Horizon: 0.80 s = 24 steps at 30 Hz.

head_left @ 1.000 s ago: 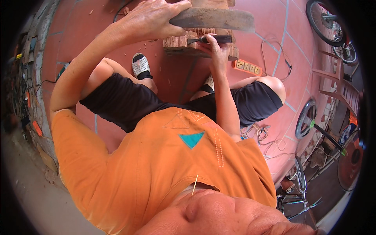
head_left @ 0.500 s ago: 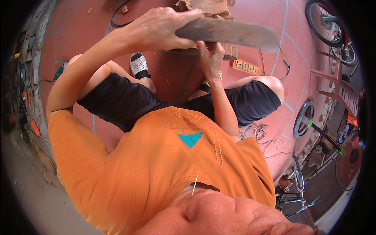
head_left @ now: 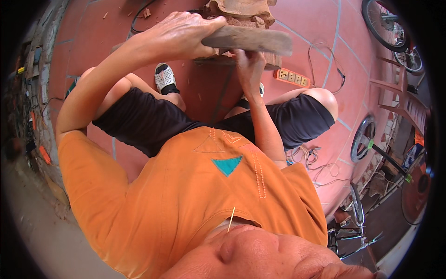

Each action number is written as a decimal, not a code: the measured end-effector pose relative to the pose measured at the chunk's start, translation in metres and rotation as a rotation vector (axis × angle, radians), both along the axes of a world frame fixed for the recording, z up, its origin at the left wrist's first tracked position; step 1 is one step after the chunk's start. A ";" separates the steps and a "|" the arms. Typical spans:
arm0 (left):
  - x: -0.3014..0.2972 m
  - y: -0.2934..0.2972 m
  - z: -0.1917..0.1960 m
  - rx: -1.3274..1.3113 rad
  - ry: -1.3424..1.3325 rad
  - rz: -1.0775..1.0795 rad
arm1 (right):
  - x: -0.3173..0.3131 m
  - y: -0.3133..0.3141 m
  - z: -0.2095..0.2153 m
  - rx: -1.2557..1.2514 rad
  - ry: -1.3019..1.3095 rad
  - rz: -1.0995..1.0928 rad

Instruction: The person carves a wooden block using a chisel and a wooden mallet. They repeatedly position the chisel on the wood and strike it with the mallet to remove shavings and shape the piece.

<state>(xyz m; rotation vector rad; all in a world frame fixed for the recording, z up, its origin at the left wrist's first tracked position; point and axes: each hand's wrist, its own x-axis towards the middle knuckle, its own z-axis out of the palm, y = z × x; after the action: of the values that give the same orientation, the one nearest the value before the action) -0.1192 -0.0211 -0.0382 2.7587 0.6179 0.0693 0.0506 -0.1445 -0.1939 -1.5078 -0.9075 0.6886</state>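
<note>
My left hand (head_left: 188, 35) is wrapped round one end of a flat grey-brown wooden bat (head_left: 253, 39), which stretches rightward over a carved block of wood (head_left: 241, 8). Just below the bat, my right hand (head_left: 251, 67) is closed against the block's near side. Its fingertips are partly covered by the bat, and what they grip, if anything, cannot be made out. The block has rough, curved carving at its far part and rests low between my feet.
An orange power strip (head_left: 291, 77) lies right of the block, with a thin cable looping beside it. Wood chips (head_left: 147, 12) are scattered at the far left. Bicycle wheels (head_left: 384, 25), a pink plastic chair (head_left: 402, 93) and tangled cords (head_left: 304, 156) stand or lie to the right.
The wooden bat and my left hand have shifted left, so the bat's far end reaches less far right. My right hand stays in nearly the same place.
</note>
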 end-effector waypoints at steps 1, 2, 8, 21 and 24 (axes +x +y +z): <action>-0.003 0.001 -0.001 0.038 0.004 -0.013 | 0.006 -0.001 -0.004 0.016 0.125 0.010; -0.004 0.003 -0.002 0.074 0.010 -0.031 | 0.007 -0.001 -0.003 0.029 0.252 0.016; 0.006 0.013 0.041 -0.077 0.121 0.066 | 0.018 0.001 -0.011 -0.031 0.590 0.001; -0.029 0.005 0.046 -0.668 -0.561 0.233 | 0.027 0.011 0.038 0.024 0.436 0.057; -0.040 -0.031 0.053 -0.980 -0.742 0.477 | 0.026 0.024 0.050 0.013 0.193 0.181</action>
<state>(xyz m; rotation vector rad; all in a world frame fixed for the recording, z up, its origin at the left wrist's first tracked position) -0.1589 -0.0525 0.0143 1.4522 0.7809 0.6579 0.0762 -0.1202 -0.1438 -1.3319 -0.9056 0.9409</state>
